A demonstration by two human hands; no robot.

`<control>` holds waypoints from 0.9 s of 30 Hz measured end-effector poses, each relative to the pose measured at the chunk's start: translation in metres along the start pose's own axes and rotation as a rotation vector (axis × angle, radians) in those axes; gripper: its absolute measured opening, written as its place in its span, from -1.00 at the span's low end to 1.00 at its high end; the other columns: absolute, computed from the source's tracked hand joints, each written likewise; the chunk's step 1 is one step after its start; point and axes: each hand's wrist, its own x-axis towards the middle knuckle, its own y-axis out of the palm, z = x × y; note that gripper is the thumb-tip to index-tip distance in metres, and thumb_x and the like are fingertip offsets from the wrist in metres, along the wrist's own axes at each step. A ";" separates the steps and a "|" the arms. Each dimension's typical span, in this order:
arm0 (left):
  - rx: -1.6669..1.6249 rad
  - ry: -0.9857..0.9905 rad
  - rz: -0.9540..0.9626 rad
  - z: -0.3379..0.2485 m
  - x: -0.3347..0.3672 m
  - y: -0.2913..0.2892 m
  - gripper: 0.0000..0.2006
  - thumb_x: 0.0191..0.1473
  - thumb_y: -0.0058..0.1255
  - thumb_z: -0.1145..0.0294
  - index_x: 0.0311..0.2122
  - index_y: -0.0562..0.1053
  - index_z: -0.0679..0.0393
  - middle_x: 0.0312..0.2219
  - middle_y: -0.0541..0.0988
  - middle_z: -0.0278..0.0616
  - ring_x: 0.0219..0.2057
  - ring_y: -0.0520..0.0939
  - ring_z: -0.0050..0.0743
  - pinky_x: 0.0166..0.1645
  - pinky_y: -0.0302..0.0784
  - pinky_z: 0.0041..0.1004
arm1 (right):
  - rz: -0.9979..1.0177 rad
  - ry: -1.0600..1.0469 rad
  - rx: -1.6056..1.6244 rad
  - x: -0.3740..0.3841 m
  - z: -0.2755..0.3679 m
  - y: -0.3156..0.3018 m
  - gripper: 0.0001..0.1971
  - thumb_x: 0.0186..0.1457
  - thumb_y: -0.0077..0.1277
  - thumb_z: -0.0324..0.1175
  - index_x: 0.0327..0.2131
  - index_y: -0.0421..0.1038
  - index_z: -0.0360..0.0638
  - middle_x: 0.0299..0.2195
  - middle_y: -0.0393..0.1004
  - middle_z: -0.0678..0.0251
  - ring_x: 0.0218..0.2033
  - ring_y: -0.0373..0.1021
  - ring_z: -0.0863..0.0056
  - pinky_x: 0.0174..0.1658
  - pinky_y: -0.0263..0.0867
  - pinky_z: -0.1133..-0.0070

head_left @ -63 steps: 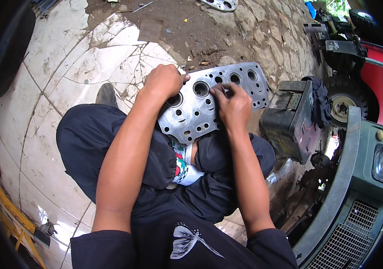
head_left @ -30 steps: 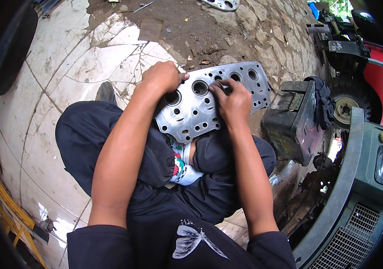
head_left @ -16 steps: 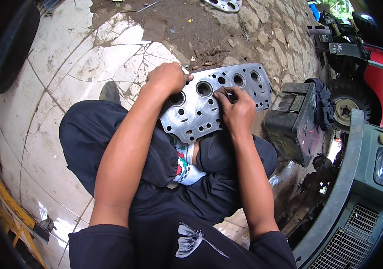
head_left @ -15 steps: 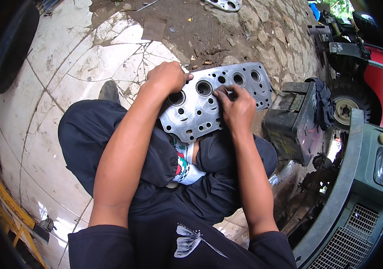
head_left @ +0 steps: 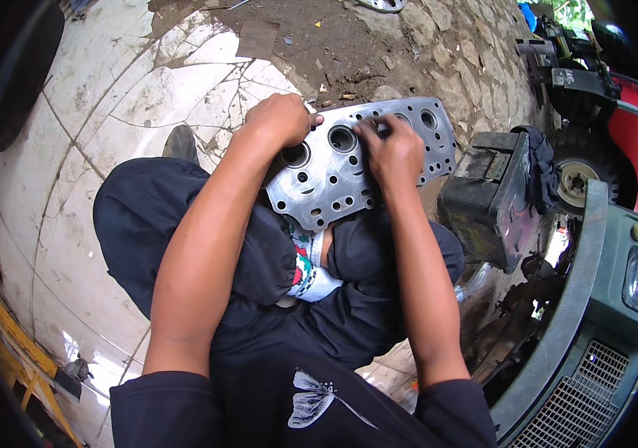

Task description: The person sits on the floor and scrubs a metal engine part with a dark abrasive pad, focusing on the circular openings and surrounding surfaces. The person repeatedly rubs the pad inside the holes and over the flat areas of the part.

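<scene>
A grey metal cylinder head (head_left: 334, 190), full of round valve ports and small bolt holes, rests tilted across my crossed legs. My left hand (head_left: 278, 123) is curled round its far left edge, the thumb lying near the rim. On the flat face, my right hand (head_left: 395, 149) is bent with thumb and fingers pinched together beside the second large port (head_left: 342, 139). Whatever those fingertips may hold is too small or hidden to make out. The right hand covers part of the face and partly hides another large port.
A dark battery-like box (head_left: 479, 187) with a black cloth (head_left: 536, 172) stands at right. Beyond it are a tyre (head_left: 577, 183) and a green vehicle front (head_left: 618, 321). Cracked white tiles (head_left: 95, 134) lie left; dirt (head_left: 319, 56) and stone paving (head_left: 450, 56) lie ahead.
My right fingertips have slid a little across the face toward the far edge. The cylinder head has shifted slightly away from me. My left hand keeps its grip.
</scene>
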 end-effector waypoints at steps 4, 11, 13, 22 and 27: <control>0.019 -0.007 -0.005 -0.006 -0.006 -0.004 -0.47 0.28 0.08 -0.16 -0.17 0.71 0.20 -0.25 0.72 0.20 -0.14 0.73 0.22 0.02 0.61 -0.02 | 0.038 0.062 -0.001 0.017 0.019 0.006 -0.66 -0.01 0.42 -0.05 -0.32 0.68 -0.10 -0.36 0.66 0.12 -0.30 0.58 0.03 -0.19 0.45 0.21; 0.005 -0.026 -0.028 -0.004 -0.008 -0.003 -0.42 0.26 0.10 -0.18 -0.19 0.69 0.27 -0.24 0.71 0.26 -0.15 0.73 0.26 0.01 0.62 -0.01 | 0.004 -0.064 0.054 -0.013 -0.015 -0.007 -0.71 -0.03 0.44 -0.14 -0.34 0.67 -0.11 -0.39 0.65 0.10 -0.32 0.58 0.04 -0.23 0.45 0.25; 0.013 0.023 0.002 -0.005 -0.004 -0.005 -0.41 0.26 0.10 -0.18 -0.19 0.69 0.30 -0.24 0.70 0.28 -0.14 0.73 0.28 0.01 0.62 -0.01 | -0.033 -0.108 0.044 0.006 -0.001 0.007 -0.69 -0.03 0.43 -0.11 -0.33 0.67 -0.12 -0.40 0.65 0.11 -0.33 0.57 0.02 -0.21 0.45 0.23; -0.008 -0.005 -0.028 -0.002 -0.012 -0.008 -0.41 0.26 0.11 -0.17 -0.19 0.68 0.32 -0.24 0.70 0.30 -0.14 0.72 0.29 0.02 0.61 -0.01 | 0.038 -0.031 0.129 -0.028 -0.014 -0.014 -0.64 -0.02 0.43 -0.07 -0.30 0.67 -0.15 -0.32 0.66 0.10 -0.29 0.57 0.03 -0.19 0.44 0.22; -0.002 -0.010 -0.004 -0.010 -0.012 -0.011 -0.41 0.26 0.12 -0.17 -0.20 0.68 0.33 -0.24 0.70 0.29 -0.14 0.72 0.28 0.04 0.60 -0.02 | -0.006 -0.015 0.036 -0.001 0.001 0.004 -0.67 -0.02 0.43 -0.07 -0.31 0.68 -0.11 -0.34 0.65 0.11 -0.29 0.57 0.04 -0.19 0.44 0.23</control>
